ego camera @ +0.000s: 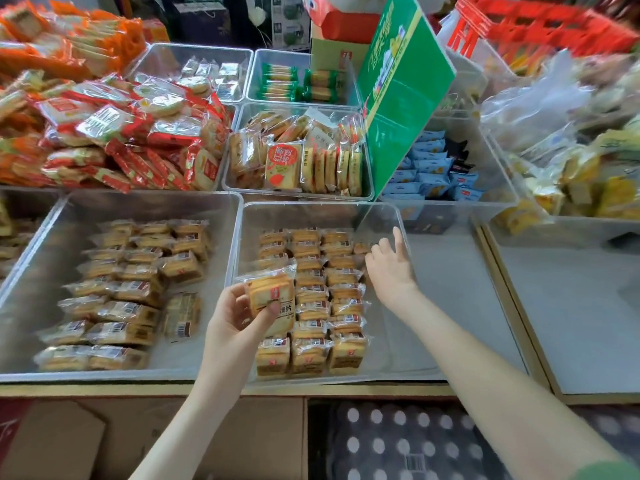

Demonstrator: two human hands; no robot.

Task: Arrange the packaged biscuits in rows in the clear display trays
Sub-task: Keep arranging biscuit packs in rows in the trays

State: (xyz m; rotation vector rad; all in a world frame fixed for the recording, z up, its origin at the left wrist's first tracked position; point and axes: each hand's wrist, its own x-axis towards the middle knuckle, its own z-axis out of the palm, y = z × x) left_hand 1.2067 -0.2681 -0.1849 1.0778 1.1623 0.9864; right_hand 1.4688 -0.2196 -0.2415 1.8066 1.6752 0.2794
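Observation:
My left hand (239,317) grips a clear-wrapped packet of golden biscuits (273,292) above the front left part of the middle clear tray (388,216). That tray holds three neat rows of the same biscuit packets (311,299). My right hand (389,268) reaches into the tray at the far end of the right row, thumb raised; its fingertips are at a packet there (362,248), and I cannot tell whether they hold it. The left clear tray (45,237) holds looser rows of similar packets (128,289).
Behind are trays of red-wrapped snacks (114,140), yellow biscuit packs (298,157), green packs (294,83) and blue packs (433,168). A green cardboard sign (401,98) leans over the back trays. Bare grey counter (460,289) lies right of the middle tray. Cardboard boxes (173,441) sit below.

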